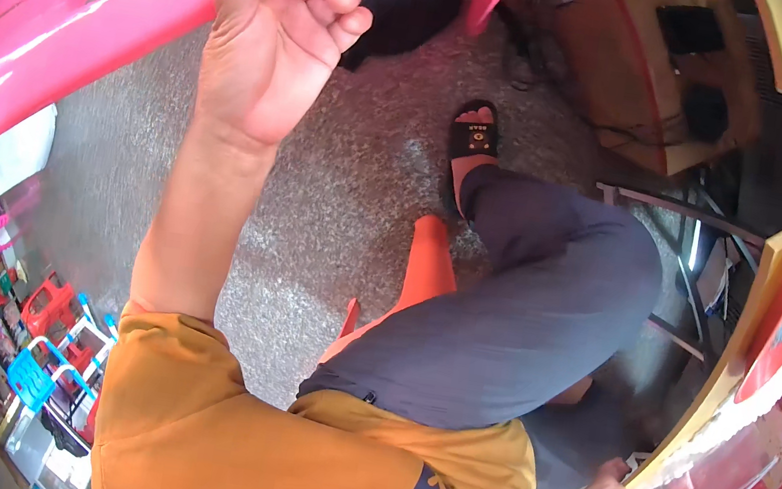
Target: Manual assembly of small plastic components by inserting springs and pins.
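Note:
My left hand [270,75] is raised, palm toward me, against the lower edge of a large glossy pink plastic chair [132,14] with slots in its panel. The thumb lies along the pink plastic and the other fingers curl at its rim, so the hand grips that edge. Low on the right, my right hand [613,483] is closed beside the edge of a yellow-rimmed tabletop [735,347]. What its fingers hold, if anything, is too small to make out.
An orange-red plastic chair leg [429,260] shows beneath my thigh. A cardboard box [630,68] stands at the far right, near a metal frame [689,213]. At left are a white sheet [4,161], a blue stool [38,374] and a red chair [50,305].

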### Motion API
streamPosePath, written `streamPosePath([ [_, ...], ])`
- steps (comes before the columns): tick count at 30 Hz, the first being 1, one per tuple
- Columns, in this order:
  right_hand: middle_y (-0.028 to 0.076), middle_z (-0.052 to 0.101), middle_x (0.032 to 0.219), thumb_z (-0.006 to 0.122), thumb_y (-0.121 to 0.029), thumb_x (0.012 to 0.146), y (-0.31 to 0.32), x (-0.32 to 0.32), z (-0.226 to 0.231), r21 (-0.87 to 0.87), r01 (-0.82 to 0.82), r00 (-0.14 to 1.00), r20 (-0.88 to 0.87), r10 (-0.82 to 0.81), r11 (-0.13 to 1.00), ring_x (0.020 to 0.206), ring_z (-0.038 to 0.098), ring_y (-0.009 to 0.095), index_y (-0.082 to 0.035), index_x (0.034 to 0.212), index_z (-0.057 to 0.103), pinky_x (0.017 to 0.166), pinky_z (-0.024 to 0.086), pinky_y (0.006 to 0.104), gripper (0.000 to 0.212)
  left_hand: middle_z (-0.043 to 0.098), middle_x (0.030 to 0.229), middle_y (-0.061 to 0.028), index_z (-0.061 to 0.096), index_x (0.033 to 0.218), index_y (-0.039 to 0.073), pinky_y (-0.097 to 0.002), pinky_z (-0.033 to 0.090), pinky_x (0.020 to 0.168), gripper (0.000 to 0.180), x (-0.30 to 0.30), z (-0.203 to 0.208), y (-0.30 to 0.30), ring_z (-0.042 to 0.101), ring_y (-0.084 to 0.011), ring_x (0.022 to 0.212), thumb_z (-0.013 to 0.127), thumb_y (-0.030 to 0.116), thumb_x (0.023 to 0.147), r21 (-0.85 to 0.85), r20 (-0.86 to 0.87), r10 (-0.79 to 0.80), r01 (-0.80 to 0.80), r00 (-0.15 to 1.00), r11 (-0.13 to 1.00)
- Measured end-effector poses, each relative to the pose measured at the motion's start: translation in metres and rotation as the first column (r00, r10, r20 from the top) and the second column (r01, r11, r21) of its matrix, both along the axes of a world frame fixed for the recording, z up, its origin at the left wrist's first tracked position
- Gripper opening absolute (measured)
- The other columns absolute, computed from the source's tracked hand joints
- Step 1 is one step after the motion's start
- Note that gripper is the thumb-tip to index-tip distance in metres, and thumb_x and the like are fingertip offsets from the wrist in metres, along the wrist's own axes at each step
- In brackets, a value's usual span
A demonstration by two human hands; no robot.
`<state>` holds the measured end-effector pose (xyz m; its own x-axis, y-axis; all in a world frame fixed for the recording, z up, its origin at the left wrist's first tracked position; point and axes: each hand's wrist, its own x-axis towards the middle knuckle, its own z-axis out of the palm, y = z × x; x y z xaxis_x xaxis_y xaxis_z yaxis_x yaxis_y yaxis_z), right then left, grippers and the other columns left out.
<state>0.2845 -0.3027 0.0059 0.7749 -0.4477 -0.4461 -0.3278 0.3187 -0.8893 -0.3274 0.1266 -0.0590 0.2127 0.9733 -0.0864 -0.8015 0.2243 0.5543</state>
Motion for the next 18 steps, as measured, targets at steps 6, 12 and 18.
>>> streamPosePath([
  [6,0.0,0.059,0.078,0.042,-0.026,0.085,-0.053,0.046,-0.02,0.087,-0.223,0.969,0.124,0.212,0.971,0.064,0.053,0.012,-0.013,0.089,0.059,0.051,0.041,0.026,0.022,0.058,0.081,-0.0007,0.054,0.094,0.013,-0.0332,0.04,0.071,0.039,-0.005,-0.007,0.003,0.052,-0.0164,0.072,0.054,0.049,0.081,-0.084,-0.023,0.041,-0.043,0.999,0.996],
  [12,0.001,0.058,0.088,0.032,-0.032,0.087,-0.012,-0.005,-0.02,-0.097,-0.265,0.956,0.108,0.274,0.96,0.07,0.054,0.013,-0.013,0.099,0.055,0.053,0.044,0.0273,0.033,0.057,0.091,-0.0023,0.05,0.113,0.01,-0.0309,0.035,0.071,0.042,-0.004,-0.002,0.002,0.045,-0.0142,0.073,0.053,0.04,0.084,0.008,0.011,-0.039,0.038,0.999,0.999],
  [18,0.003,0.056,0.082,0.03,-0.037,0.087,0.049,-0.071,0.006,-0.208,-0.288,0.94,0.126,0.318,0.935,0.062,0.049,0.017,-0.012,0.097,0.055,0.051,0.039,0.0275,0.037,0.057,0.099,-0.0011,0.048,0.117,0.008,-0.0296,0.034,0.072,0.049,-0.01,-0.002,0.002,0.043,-0.0139,0.074,0.057,0.038,0.08,-0.036,-0.065,-0.076,0.074,0.995,0.997],
])
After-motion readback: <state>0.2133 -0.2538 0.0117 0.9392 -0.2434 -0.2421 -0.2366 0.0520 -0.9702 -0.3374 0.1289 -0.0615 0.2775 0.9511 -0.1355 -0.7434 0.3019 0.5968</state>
